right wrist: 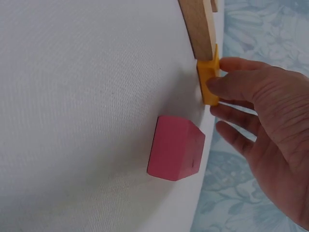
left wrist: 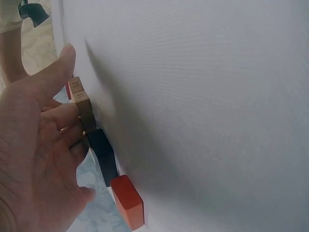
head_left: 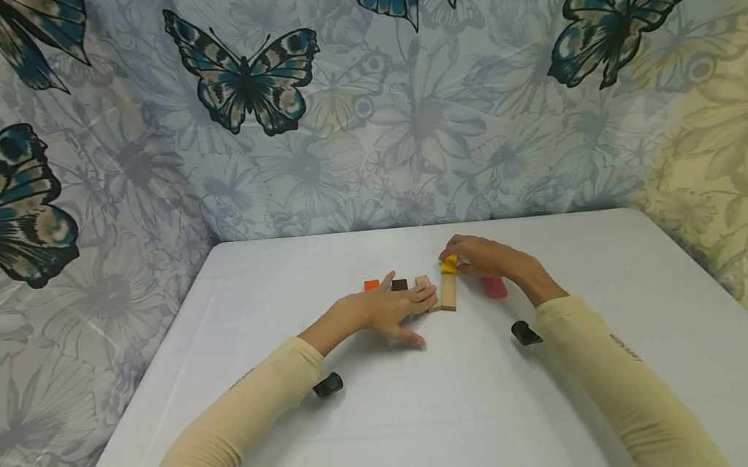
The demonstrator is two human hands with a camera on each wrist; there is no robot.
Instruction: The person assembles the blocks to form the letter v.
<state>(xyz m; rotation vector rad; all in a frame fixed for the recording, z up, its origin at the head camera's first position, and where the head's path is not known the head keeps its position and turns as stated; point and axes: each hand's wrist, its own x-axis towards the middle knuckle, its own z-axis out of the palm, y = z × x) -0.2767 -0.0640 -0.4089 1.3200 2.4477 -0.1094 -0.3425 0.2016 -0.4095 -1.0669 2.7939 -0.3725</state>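
My right hand [head_left: 484, 258] pinches a yellow block [right wrist: 208, 83] between thumb and fingers, at the far end of a plain wooden block [head_left: 448, 295]. My left hand [head_left: 396, 309] is spread, its fingertips at the plain wooden blocks [left wrist: 85, 108], whose ends carry printed numbers. Beyond that hand lie a black block [head_left: 399, 285] and an orange block [head_left: 371, 285]; in the left wrist view they continue the row. A red block [right wrist: 175, 147] sits apart, near my right wrist. The left fingers partly hide the wooden blocks in the head view.
All the blocks are on a white table [head_left: 428, 420], towards its far edge. Behind it hangs a butterfly-patterned cloth [head_left: 420, 149]. Small black wrist-worn devices show beneath the left sleeve [head_left: 230, 413] and beside the right sleeve [head_left: 609, 369].
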